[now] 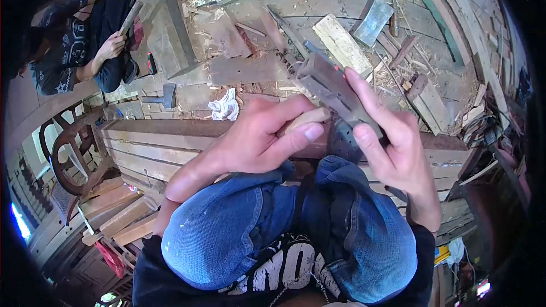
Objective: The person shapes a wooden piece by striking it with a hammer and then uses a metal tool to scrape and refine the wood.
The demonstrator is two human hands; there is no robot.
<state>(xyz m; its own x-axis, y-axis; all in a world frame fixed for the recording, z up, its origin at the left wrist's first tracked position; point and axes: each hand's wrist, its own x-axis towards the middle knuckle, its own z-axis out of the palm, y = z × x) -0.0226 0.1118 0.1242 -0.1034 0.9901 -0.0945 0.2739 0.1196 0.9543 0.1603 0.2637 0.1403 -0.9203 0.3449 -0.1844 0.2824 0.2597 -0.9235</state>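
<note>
Workshop floor (341,5), wood scraps everywhere.
Left hand (256,139) wrapped tight round the wooden handle (310,117); right hand (395,142) pinches its metal blade (333,92), held just above the knees (227,233).

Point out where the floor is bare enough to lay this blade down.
Bare: the dark beam between the white rag and the left hand, and the planks just below it. Crowded: past the right hand and the blade, offcuts, an axe head and shavings litter the boards.
</note>
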